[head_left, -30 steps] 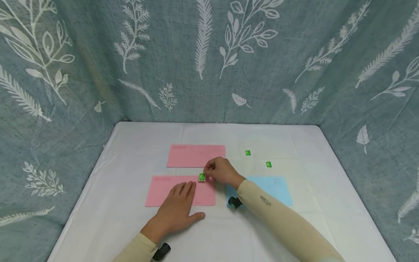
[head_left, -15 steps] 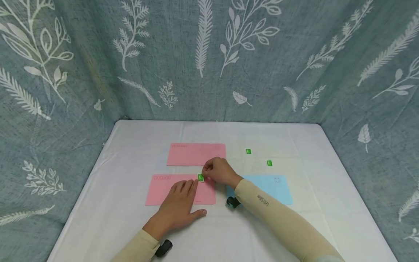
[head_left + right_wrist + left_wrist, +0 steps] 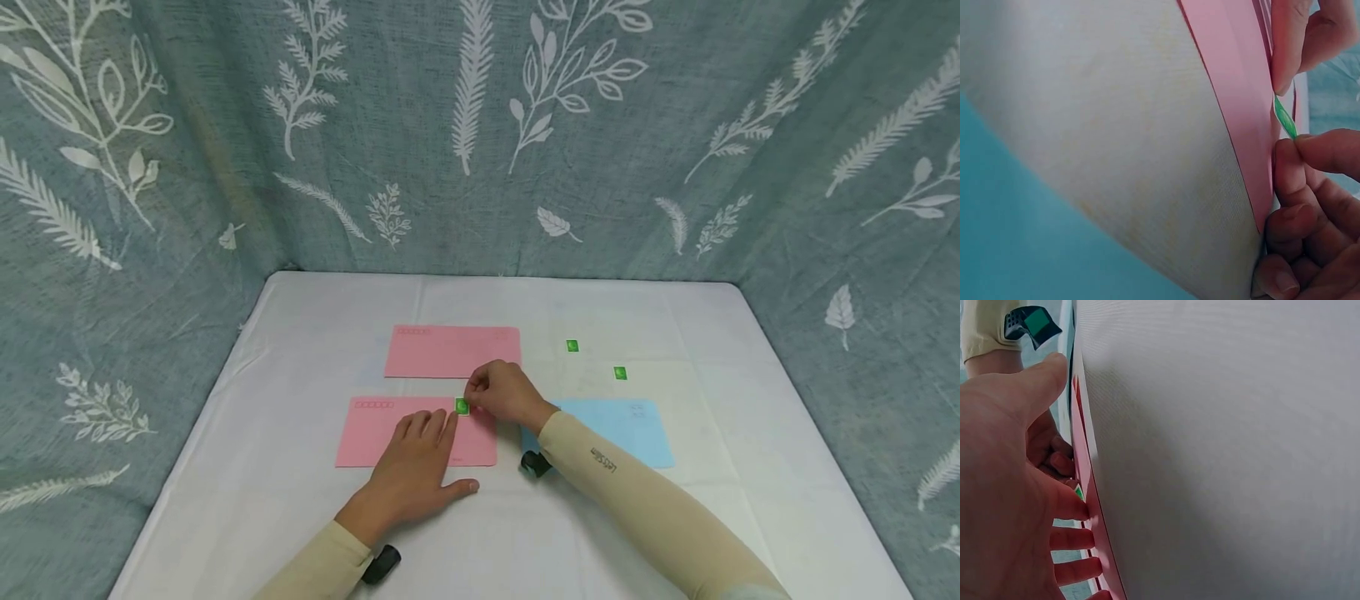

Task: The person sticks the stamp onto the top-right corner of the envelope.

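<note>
A small green stamp (image 3: 462,406) lies over the upper right part of the front pink envelope (image 3: 477,446). My right hand (image 3: 510,392) pinches the stamp's right edge between thumb and forefinger; the right wrist view shows the stamp (image 3: 1285,119) seen edge-on, slightly bowed, with the other fingers curled beneath. My left hand (image 3: 412,462) rests flat on the same envelope, fingers straight and thumb spread out over the white cloth. In the right wrist view, a left fingertip (image 3: 1282,84) meets the stamp's far edge.
Behind lies a second pink envelope (image 3: 450,352). A blue envelope (image 3: 618,429) sits to the right, partly under my right forearm. Two more green stamps, a far one (image 3: 572,346) and a nearer one (image 3: 620,373), lie at the back right. A patterned curtain (image 3: 420,125) surrounds the table.
My left fingertips have slid slightly up and right to the stamp. The stamp, pinched by my right hand, has shifted a little left and sits closer to the envelope.
</note>
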`<move>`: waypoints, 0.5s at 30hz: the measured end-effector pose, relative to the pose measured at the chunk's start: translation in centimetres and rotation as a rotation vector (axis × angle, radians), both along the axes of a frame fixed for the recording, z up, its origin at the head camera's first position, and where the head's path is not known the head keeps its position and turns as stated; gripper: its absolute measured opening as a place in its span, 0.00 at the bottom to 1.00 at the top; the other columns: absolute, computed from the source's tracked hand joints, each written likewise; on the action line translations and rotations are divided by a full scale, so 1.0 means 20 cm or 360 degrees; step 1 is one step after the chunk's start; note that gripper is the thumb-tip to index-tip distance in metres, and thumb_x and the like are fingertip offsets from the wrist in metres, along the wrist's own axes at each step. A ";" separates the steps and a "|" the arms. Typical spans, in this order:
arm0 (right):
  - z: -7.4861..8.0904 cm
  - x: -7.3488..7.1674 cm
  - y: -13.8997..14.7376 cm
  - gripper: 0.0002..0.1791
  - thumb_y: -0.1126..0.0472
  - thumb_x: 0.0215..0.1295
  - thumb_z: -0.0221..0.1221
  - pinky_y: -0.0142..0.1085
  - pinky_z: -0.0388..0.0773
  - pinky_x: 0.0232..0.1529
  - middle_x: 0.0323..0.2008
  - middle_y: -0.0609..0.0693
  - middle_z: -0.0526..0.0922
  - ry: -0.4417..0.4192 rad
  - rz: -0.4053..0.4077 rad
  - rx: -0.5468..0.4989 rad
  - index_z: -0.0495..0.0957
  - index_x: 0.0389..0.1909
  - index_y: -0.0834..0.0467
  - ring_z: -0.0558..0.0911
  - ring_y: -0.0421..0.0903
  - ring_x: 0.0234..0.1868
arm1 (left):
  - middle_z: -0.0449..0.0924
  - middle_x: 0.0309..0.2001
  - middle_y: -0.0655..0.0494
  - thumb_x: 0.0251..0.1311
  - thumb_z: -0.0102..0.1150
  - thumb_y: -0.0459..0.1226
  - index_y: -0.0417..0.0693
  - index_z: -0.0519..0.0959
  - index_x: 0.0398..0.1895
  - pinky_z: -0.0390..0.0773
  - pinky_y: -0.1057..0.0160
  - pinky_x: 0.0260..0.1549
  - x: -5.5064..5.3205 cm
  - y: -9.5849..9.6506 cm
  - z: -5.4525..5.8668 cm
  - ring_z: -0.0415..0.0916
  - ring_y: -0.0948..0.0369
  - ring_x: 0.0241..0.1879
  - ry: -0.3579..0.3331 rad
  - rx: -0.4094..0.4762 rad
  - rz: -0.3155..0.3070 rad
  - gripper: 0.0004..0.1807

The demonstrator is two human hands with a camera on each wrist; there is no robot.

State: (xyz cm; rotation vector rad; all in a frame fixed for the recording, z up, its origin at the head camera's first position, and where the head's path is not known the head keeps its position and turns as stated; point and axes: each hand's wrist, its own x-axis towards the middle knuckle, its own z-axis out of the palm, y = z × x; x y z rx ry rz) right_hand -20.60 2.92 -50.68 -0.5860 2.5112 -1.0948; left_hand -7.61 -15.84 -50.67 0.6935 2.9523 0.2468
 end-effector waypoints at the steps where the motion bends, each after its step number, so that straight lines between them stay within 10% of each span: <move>1: 0.00 0.00 0.00 0.07 0.67 0.69 0.66 0.30 0.73 0.27 0.23 0.43 0.84 0.0002 0.0000 -0.0002 0.88 0.32 0.55 0.77 0.39 0.23 | 0.67 0.75 0.38 0.70 0.60 0.68 0.31 0.65 0.81 0.60 0.38 0.74 0.00 0.00 0.01 0.63 0.39 0.72 -0.0006 0.0007 0.0001 0.55; 15: -0.02 -0.03 0.02 0.08 0.61 0.75 0.67 0.32 0.74 0.31 0.26 0.43 0.81 0.0083 0.0144 0.0071 0.84 0.32 0.51 0.77 0.40 0.28 | 0.68 0.74 0.36 0.68 0.63 0.68 0.29 0.66 0.79 0.61 0.37 0.73 0.00 0.01 0.01 0.64 0.38 0.71 0.0003 0.0046 -0.0027 0.56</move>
